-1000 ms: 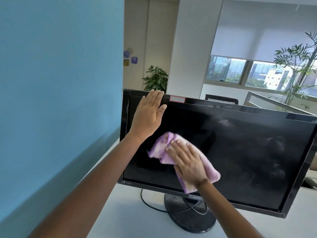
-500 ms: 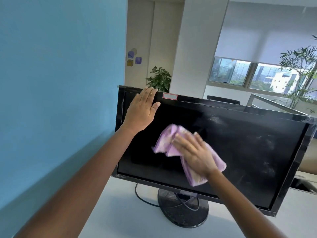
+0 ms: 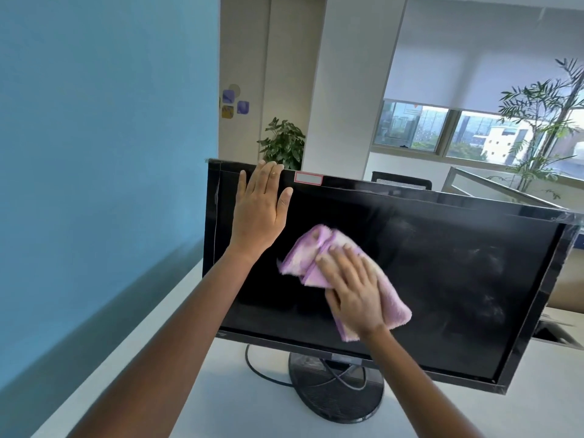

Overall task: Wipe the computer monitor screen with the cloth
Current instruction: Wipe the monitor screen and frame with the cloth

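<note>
Fingers (image 3: 347, 263) of right hand (image 3: 354, 292) lay flat, slightly spread, pressing cloth (image 3: 319, 254) on screen (image 3: 458, 279) left of centre; cloth had shifted rightward since a second ago. Left hand (image 3: 259, 213), fingers together, braced top-left corner. Smudges remained toward right edge, wiping unfinished.

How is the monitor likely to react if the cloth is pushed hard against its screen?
The monitor probably rocks or tips backward, since it stands on one narrow neck over a round base. The left hand lies flat at its upper corner, seemingly bracing it. The cloth under the right hand looks soft and likely bunches.
</note>
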